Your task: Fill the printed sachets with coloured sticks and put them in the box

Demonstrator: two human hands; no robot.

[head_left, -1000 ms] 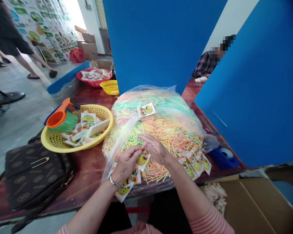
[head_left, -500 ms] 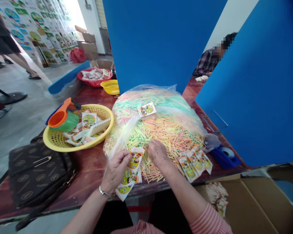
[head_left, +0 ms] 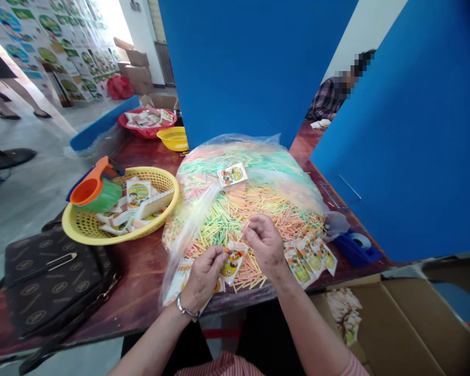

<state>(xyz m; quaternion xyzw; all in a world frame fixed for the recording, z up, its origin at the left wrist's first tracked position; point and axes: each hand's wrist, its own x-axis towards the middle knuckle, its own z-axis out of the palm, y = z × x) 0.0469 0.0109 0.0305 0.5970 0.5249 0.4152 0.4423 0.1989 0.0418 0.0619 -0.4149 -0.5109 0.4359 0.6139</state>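
Observation:
A large clear plastic bag [head_left: 254, 156] full of pastel candy sticks lies on the table, with a printed sachet [head_left: 232, 174] on top of it. My left hand [head_left: 206, 278] grips a strip of printed sachets [head_left: 232, 262] over the bag's near edge. Part of the strip is hidden behind my fingers. Just above the strip, my right hand [head_left: 264, 245] has its fingertips pinched together among the sticks, holding nothing I can see. Several loose sachets [head_left: 307, 261] lie in a row to its right.
A yellow basket [head_left: 82, 230] holds sachets, an orange scoop [head_left: 86, 191] and a green brush. Beyond stand a red basket [head_left: 147, 125] and a small yellow basket [head_left: 173, 138]. A dark patterned bag [head_left: 50, 277] lies left, a blue tape dispenser [head_left: 356, 249] right, an open cardboard box [head_left: 395, 329] near right.
My right hand has risen off the sticks and moved slightly right. My left hand has turned the sachet strip, which now tilts across the bag's edge. A person at the far left has walked further away.

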